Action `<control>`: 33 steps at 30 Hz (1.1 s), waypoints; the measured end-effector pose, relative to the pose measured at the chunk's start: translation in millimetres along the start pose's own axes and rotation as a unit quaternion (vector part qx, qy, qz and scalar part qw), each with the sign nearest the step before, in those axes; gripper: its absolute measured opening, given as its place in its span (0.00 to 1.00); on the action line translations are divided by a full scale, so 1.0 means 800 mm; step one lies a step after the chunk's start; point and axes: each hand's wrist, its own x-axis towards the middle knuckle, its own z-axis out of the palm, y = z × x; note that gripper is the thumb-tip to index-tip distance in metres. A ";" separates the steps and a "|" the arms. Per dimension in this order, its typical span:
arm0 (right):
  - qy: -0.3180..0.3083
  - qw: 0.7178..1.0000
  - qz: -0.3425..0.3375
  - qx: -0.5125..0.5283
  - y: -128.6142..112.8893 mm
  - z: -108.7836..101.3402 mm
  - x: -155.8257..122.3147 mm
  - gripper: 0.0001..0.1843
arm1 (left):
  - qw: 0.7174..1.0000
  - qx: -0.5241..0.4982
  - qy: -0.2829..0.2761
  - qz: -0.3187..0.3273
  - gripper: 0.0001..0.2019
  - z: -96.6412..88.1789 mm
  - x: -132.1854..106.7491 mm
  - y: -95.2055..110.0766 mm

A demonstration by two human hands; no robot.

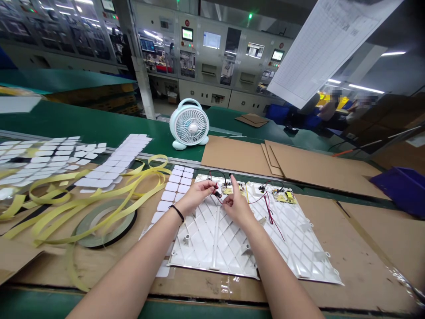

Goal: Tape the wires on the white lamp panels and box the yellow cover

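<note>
Two white ribbed plastic panels lie side by side on cardboard, the left panel [212, 239] under my hands and the right panel [299, 239] beside it. My left hand [195, 195] pinches a red and black wire [215, 189] near the left panel's far edge. My right hand [236, 204] is closed on the same wire, its index finger pointing up. A small yellow circuit board [284, 196] with red wires [270, 212] sits on the right panel.
White adhesive pads [175, 186] lie left of the panels, with more pad sheets [43, 159] farther left. Yellow backing strips [99, 195] and a tape roll [102, 223] lie left. A small fan [190, 124], cardboard sheets [299, 159] and a purple bin [403, 188] stand beyond.
</note>
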 end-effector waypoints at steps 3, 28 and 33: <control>0.008 1.000 -0.003 -0.006 0.000 0.000 -0.001 0.54 | 0.993 0.109 -0.014 0.030 0.10 0.001 0.000 0.000; 0.018 0.998 0.032 -0.058 0.009 -0.010 0.005 0.49 | 0.753 0.632 -0.150 0.104 0.09 0.005 0.006 0.036; 0.109 0.991 -0.039 -0.070 0.009 -0.019 0.002 0.29 | 0.754 0.634 -0.140 0.106 0.12 -0.001 0.012 0.024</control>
